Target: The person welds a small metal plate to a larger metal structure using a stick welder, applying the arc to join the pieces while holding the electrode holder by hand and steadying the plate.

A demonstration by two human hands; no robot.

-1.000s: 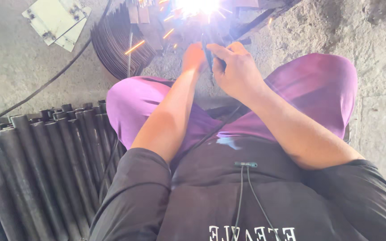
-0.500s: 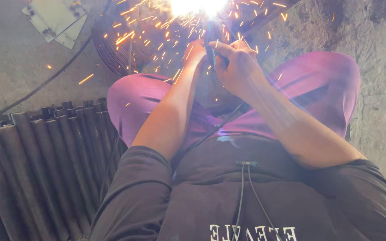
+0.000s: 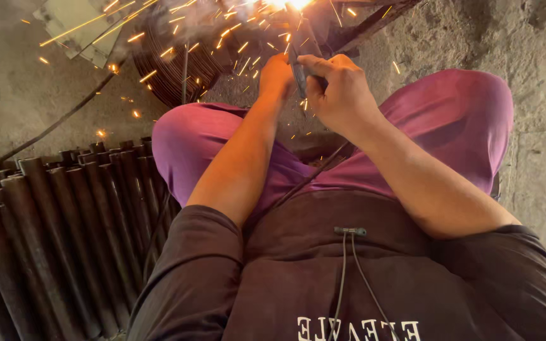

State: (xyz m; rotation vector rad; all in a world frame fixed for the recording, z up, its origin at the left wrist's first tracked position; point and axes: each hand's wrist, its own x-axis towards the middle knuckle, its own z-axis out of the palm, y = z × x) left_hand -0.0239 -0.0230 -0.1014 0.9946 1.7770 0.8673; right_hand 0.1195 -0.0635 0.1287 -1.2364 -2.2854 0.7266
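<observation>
Sparks now fly wider than a moment ago, streaking out to the far left over the concrete floor (image 3: pixel 538 183), while both hands have stayed together at the same spot beyond the knees. The right hand (image 3: pixel 339 95) is closed in a fist around a dark welding holder (image 3: pixel 298 66), its rod pointing up and away into the white arc glare (image 3: pixel 289 4) at the far top edge. The left hand (image 3: pixel 277 74) sits just beside it, touching or nearly touching the holder; whether it grips anything I cannot tell, since the fingers are hidden behind the wrist. A thin cable (image 3: pixel 311 177) runs from under the right hand down between the purple trouser legs (image 3: pixel 456 120). On the left, near the person, lies a row of dark steel pipes (image 3: pixel 64 227). Farther off, a coil of black wire (image 3: pixel 172 69) sits just beyond the left knee, with a pale metal bracket (image 3: pixel 74 25) at the far left
</observation>
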